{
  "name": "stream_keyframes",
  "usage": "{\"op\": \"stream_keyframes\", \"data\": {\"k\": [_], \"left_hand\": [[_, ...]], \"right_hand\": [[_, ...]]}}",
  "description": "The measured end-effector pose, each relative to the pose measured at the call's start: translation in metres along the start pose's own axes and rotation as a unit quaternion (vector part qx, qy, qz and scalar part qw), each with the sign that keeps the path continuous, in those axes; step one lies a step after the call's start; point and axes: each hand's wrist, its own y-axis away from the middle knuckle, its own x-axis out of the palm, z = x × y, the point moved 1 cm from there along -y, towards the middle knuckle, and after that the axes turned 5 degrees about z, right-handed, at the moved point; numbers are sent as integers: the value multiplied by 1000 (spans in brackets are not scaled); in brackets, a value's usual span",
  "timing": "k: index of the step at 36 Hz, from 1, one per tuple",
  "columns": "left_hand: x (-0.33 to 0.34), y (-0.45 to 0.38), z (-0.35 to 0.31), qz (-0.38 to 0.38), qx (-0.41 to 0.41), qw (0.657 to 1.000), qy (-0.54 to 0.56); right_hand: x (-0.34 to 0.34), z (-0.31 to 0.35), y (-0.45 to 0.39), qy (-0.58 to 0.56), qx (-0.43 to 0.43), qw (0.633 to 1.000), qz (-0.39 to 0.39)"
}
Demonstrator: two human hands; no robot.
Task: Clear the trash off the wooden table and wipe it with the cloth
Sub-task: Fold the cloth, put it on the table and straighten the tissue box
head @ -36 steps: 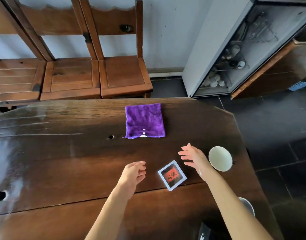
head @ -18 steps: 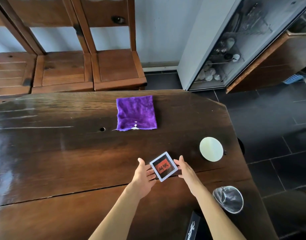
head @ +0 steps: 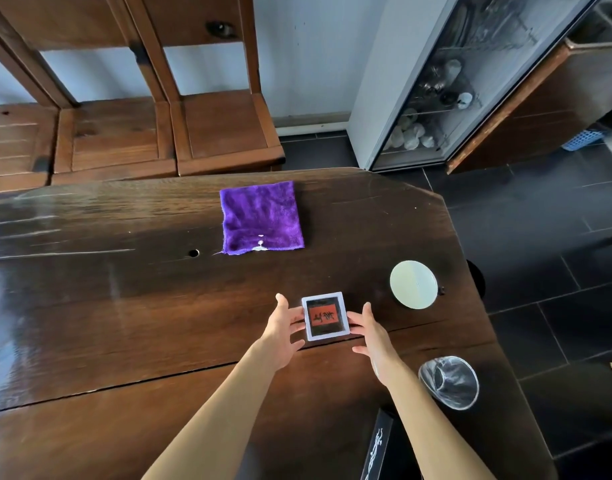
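Note:
A small square white-bordered box with a red and black label (head: 325, 315) sits on the dark wooden table (head: 124, 306), squared up to me. My left hand (head: 283, 332) holds its left edge with the fingertips and my right hand (head: 371, 332) holds its right edge. A folded purple cloth (head: 261, 218) lies flat farther back near the table's far edge. A pale round lid or cup (head: 414, 284) stands right of the box. A clear plastic cup (head: 449, 381) lies on its side near the right front corner.
A black box with white print (head: 379, 445) stands at the front edge. Wooden chairs (head: 225, 129) line the far side. A glass-door cabinet (head: 446, 91) leans right of them. Dark tiled floor (head: 557, 271) borders the table's right edge.
Both hands have closed in from either side and taken hold of the small box. The box has turned from a diagonal to a square position. The view has shifted slightly.

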Motion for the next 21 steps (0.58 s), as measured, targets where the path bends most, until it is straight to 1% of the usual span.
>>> {"op": "stream_keyframes", "data": {"k": [6, 12, 17, 21], "left_hand": [[-6, 9, 11, -31, 35, 999, 22], [-21, 34, 29, -29, 73, 996, 47], [-22, 89, 55, -13, 131, 991, 27], [-27, 136, 93, 5, 154, 988, -7]], "right_hand": [[-7, 4, 7, -45, -15, 999, -15], [-21, 16, 35, -75, -84, 993, -22], [-25, 13, 85, -52, -140, 989, -6], [-25, -12, 134, -46, -156, 987, -6]]}}
